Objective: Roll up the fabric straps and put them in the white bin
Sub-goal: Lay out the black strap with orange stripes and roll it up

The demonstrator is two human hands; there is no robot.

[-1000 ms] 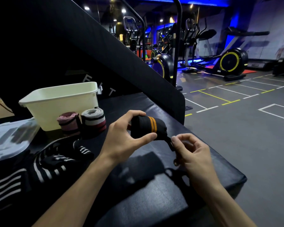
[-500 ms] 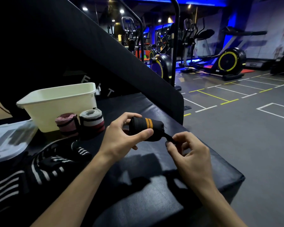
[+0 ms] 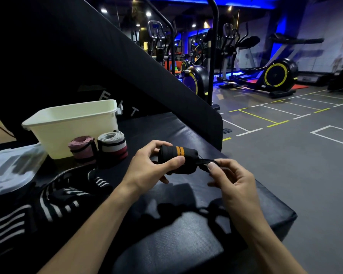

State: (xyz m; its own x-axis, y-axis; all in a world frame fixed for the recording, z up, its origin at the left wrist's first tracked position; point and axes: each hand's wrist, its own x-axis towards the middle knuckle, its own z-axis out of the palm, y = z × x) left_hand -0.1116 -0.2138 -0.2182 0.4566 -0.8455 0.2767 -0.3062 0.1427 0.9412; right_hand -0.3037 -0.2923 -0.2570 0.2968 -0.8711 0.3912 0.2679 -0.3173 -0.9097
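My left hand (image 3: 151, 169) grips a rolled black strap with orange stripes (image 3: 184, 155) above the black padded bench (image 3: 186, 244). My right hand (image 3: 230, 180) pinches the strap's thin black tail end (image 3: 206, 162), pulled out to the right of the roll. The white bin (image 3: 73, 125) stands at the back left of the bench. Two rolled straps stand upright in front of it: a pink one (image 3: 82, 149) and a grey, white and maroon one (image 3: 112, 147). Unrolled black straps with white stripes (image 3: 67, 196) lie in a heap at the left.
A clear plastic lid or packet (image 3: 10, 169) lies at the far left. A slanted black padded panel (image 3: 139, 66) rises behind the bench. The bench's right edge drops to a grey gym floor (image 3: 285, 155) with exercise machines (image 3: 273, 76) beyond.
The roll has turned in my left hand so its orange stripes face up. My right hand has risen and now pulls the tail out sideways instead of downward.
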